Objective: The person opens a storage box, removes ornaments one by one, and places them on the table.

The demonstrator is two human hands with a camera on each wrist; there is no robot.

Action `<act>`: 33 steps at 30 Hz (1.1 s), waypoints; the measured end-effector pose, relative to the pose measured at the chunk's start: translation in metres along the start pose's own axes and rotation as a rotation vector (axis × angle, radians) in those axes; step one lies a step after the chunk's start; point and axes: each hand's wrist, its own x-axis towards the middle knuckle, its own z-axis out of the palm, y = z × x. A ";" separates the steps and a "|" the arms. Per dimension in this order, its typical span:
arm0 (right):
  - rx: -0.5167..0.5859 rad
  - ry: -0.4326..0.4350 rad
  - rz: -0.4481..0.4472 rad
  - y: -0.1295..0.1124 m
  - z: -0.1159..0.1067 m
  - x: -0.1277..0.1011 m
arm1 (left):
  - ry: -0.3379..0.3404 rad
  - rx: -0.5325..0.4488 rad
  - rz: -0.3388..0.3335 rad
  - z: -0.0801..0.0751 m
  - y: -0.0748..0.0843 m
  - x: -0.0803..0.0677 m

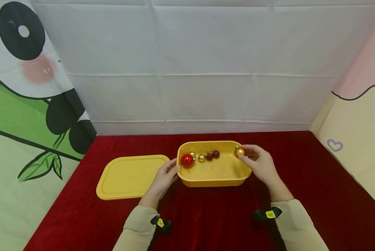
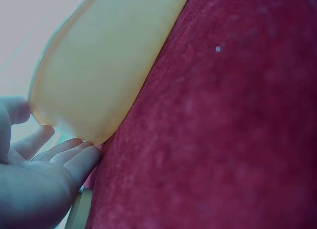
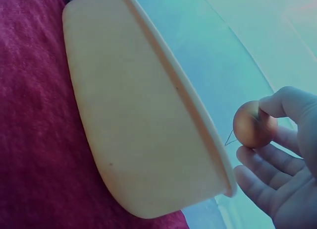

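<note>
On the red cloth [image 1: 225,216]: yellow tub [image 1: 213,179] steadied, gold bauble [image 1: 239,152] held over its right rim.
The lid [image 1: 131,176] is set aside at left, leaving the tub open. The tub's left wall is braced by the left hand [image 1: 165,177], fingers straight; the bauble is pinched by the right hand [image 1: 260,164].

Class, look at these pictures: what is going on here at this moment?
A person sits at a red-covered table. Their right hand pinches a gold bauble at the right rim of an open yellow box. Their left hand rests against the box's left wall. Inside the box lie a larger red bauble and several small gold and dark red ones. The yellow lid lies flat on the table to the box's left.
</note>
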 end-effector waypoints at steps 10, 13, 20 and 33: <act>0.003 0.052 -0.012 0.002 -0.013 0.001 | 0.001 -0.002 -0.008 0.000 0.000 0.001; -0.007 0.078 -0.012 0.003 -0.019 0.001 | 0.000 -0.004 -0.009 0.001 0.000 0.001; 0.011 0.112 0.039 0.004 -0.030 0.000 | 0.007 -0.005 -0.014 0.001 0.001 0.000; -0.020 0.177 0.076 0.012 -0.051 0.000 | 0.006 -0.002 -0.017 0.000 -0.001 0.001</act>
